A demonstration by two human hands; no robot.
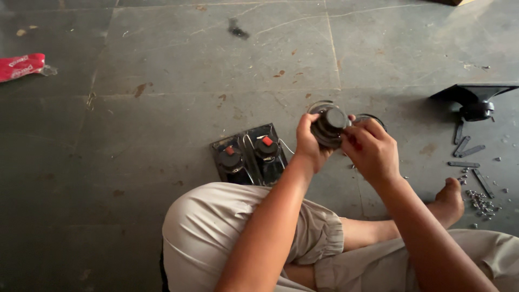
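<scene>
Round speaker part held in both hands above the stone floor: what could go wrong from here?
1. The round speaker part is held up off the floor by the left hand and right hand; a slip could drop it onto hard stone.
2. Loose screws and metal strips lie by the bare foot; they may scatter or be stepped on.
3. The black plate with two round units sits close to the knee and could be knocked.

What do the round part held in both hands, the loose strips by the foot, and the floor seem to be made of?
Round part: likely dark metal, with a dull sheen and a thin bright rim, gripped by left hand and right hand.
Strips: probably metal, flat, grey, straight-edged.
Floor: stone-like slabs, matte grey, jointed, scuffed.
</scene>
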